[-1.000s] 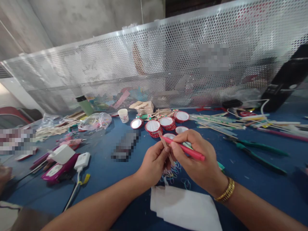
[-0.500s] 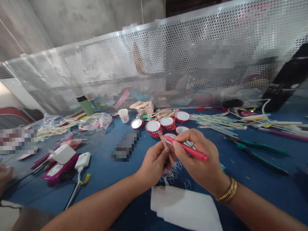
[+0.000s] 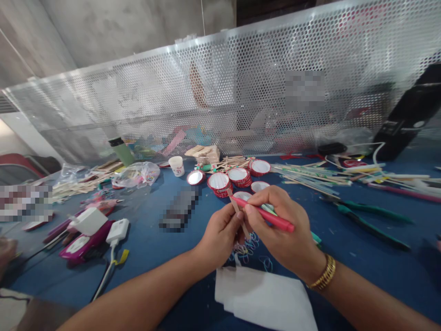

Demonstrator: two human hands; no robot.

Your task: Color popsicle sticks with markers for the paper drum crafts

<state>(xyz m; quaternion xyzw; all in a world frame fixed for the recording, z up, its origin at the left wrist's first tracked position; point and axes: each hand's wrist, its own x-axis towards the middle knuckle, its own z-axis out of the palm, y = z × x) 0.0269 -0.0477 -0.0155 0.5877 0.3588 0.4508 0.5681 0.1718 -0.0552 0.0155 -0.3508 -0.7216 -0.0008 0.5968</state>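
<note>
My left hand (image 3: 220, 232) pinches a flat wooden stick (image 3: 233, 200) that slants up and away from me. In my right hand (image 3: 284, 225) is a red marker pen (image 3: 275, 218), its tip end at the upper part of the stick; whether it touches I cannot tell. A gold bracelet circles my right wrist. Beneath both hands lie several thin coloured rubber bands (image 3: 246, 248). Nearest to me is a white sheet of paper (image 3: 263, 296). Stacks of round red-rimmed pieces with pale tops (image 3: 219, 181) stand just beyond my hands.
Green-handled pliers (image 3: 374, 223) lie to the right, below a spread of thin sticks (image 3: 310, 174). A phone (image 3: 181, 207), a paper cup (image 3: 177, 165), a purple glue gun (image 3: 84, 243) and a white plug (image 3: 117, 231) are to the left. A perforated metal screen (image 3: 144, 101) closes the back. Another person's hand shows far left.
The marker pen and my right hand have shifted very slightly. Both hands keep the same hold, and the things on the table stay in place.
</note>
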